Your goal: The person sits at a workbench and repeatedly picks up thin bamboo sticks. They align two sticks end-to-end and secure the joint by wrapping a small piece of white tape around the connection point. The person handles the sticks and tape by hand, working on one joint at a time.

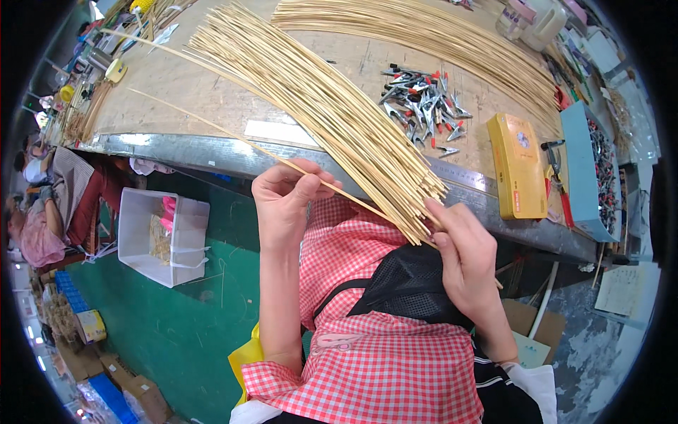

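Observation:
Between the thumb and fingers of my left hand (286, 198) a thin pale bamboo stick (233, 133) is pinched. It slants from the upper left, over the table's front edge, down toward my right hand. My right hand (462, 247) is at the near ends of a large bundle of bamboo sticks (318, 106). Its thumb and index finger close on the same stick, as far as shows; a stick end pokes out beyond the palm. The bundle lies loose across the table (176, 92), its near ends jutting past the edge over my checked apron (395, 367).
Behind the bundle lies a pile of small black and red-tipped metal clips (424, 102). More long sticks (424, 35) curve along the back. At right are a yellow box (519, 166), red-handled pliers (558, 180) and a blue box (590, 169) of clips. A white bin (145, 226) stands on the floor.

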Demonstrator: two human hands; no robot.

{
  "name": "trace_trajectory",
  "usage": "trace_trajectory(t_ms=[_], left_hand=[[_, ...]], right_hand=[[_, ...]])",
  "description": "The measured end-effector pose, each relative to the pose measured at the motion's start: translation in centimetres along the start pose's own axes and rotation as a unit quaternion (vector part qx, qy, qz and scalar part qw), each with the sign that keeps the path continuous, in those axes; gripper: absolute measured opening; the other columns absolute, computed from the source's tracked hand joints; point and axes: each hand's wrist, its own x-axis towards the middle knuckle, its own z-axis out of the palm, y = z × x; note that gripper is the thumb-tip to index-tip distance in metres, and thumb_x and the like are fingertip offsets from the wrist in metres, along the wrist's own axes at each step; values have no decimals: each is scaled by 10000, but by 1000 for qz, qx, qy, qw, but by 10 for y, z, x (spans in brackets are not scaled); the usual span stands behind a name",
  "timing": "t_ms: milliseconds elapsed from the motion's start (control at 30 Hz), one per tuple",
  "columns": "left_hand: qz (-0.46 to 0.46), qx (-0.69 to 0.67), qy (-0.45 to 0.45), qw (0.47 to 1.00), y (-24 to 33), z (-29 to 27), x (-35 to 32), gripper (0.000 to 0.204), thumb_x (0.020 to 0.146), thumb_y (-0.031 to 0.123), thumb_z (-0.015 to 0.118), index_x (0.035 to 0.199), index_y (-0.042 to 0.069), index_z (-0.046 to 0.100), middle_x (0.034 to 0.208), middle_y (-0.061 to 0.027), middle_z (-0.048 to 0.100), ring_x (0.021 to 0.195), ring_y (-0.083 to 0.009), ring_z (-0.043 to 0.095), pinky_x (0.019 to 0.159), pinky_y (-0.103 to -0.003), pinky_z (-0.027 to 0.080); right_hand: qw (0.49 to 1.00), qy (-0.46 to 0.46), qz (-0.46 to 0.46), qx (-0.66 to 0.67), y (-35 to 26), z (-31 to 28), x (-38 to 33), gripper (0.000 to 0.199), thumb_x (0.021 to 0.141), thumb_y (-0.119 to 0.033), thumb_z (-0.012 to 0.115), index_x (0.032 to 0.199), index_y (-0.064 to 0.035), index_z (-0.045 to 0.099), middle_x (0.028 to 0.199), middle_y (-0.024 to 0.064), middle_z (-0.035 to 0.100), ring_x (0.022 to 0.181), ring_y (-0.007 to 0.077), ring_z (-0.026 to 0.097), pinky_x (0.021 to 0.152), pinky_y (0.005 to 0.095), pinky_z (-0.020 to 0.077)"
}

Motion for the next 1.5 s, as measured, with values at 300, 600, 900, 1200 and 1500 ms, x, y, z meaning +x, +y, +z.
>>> trace_trajectory(t_ms=[300,600,900,1200,1500], left_hand=[[16,-3,-8,1000,1,9,-3,182,798,69,737,888,-36,619,790,-120,644,736,-213,673,668,-378,608],[11,-6,-12,1000,3,9,-4,218,781,97,757,901,-36,632,791,-108,635,748,-214,672,667,-381,616],[8,-2,-15,1000,2,0,-4,220,774,121,768,882,-20,637,797,-93,633,725,-205,663,640,-371,605],[33,-9,-16,999,7,-11,-2,200,796,110,744,913,-5,629,813,-77,623,731,-179,652,648,-340,591],[38,-6,7,999,4,-15,-2,192,822,102,720,934,-21,623,803,-69,599,663,-169,571,609,-315,528]], right_hand=[[994,-35,-67,-83,-4,16,-5,431,679,59,601,1109,42,615,852,113,566,746,246,592,573,333,483],[987,11,-91,-135,1,22,-7,431,679,46,611,1110,37,624,867,102,549,756,233,587,571,312,491],[988,-57,-68,-126,0,20,-7,429,715,21,612,1143,-8,610,910,98,553,802,231,602,601,319,512],[998,-39,-13,44,6,14,-3,189,792,-19,666,973,17,620,882,135,590,756,283,621,648,360,506],[998,-29,-15,55,10,14,-4,158,780,37,645,935,31,617,841,151,584,757,310,619,651,369,495]])
